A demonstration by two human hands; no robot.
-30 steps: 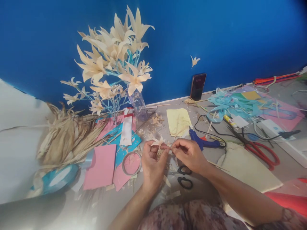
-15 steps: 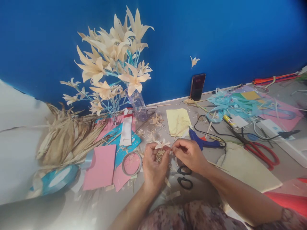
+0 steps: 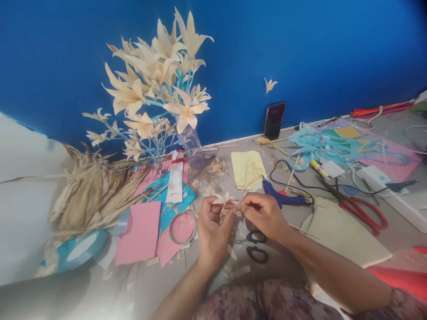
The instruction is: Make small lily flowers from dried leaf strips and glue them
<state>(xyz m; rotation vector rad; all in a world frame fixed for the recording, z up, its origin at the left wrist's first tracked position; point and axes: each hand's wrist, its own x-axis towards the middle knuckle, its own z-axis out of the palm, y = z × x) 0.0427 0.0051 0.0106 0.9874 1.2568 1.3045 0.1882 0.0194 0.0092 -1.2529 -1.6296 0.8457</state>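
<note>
A small cream husk-like flower (image 3: 223, 199) with pointed petals is pinched in my left hand (image 3: 215, 226), its petals showing above the fingers. Close on its right, my right hand (image 3: 263, 215) is closed, with thumb and forefinger at the base of the flower by the left fingertips. Whatever sits between those right fingertips is too small to make out. Just below the hands lie black-handled scissors (image 3: 256, 246), their blades partly hidden. A roll of tape (image 3: 171, 229) rests to the left of my left hand. Beyond my right hand is a blue glue gun (image 3: 283, 198).
At the back left, many cream flowers (image 3: 160, 80) stand on blue stems beside a clear bottle (image 3: 191, 146). Dried husks (image 3: 90, 191), pink paper (image 3: 140, 231) and ribbon (image 3: 80, 249) lie left. Rightward are a phone (image 3: 275, 121), red-handled scissors (image 3: 363, 213), cables and a power strip (image 3: 396, 195).
The small flower has turned and shifted slightly left in my left hand's fingers. Both hands stay close together in nearly the same place.
</note>
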